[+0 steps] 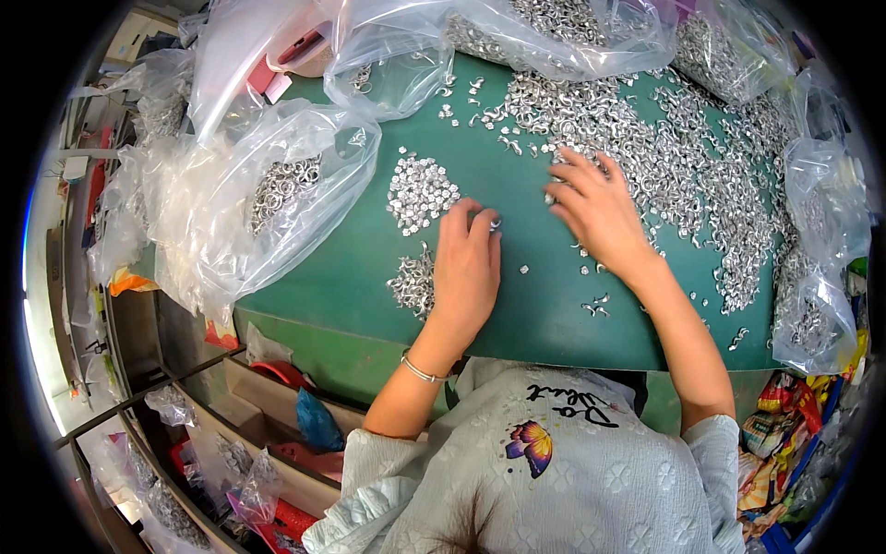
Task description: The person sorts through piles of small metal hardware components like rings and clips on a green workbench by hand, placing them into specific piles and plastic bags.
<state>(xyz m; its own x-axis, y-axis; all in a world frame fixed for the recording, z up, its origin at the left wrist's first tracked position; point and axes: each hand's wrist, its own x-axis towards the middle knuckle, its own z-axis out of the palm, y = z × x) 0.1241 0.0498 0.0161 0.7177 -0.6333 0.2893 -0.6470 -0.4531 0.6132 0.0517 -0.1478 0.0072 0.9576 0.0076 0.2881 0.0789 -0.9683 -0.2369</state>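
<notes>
My left hand [466, 268] is over the green tabletop, fingers bent, with a small silver metal piece [496, 224] at its fingertips. Just beyond it lies a pile of small flower-shaped metal pieces [420, 191]. Left of its wrist is a pile of curved metal pieces [413, 284]. My right hand [598, 208] has its fingers apart over the left edge of a big spread of loose curved metal pieces [692, 157]; its fingertips are slightly blurred. A few single pieces [597, 305] lie below the right hand.
Clear plastic bags with metal pieces stand at the left [286, 198], the back [572, 32] and the right [817, 314]. A pink container [305, 46] is at the back left. Below the table's front edge is an open divided drawer [249, 397]. Colourful packets [784, 425] lie at the lower right.
</notes>
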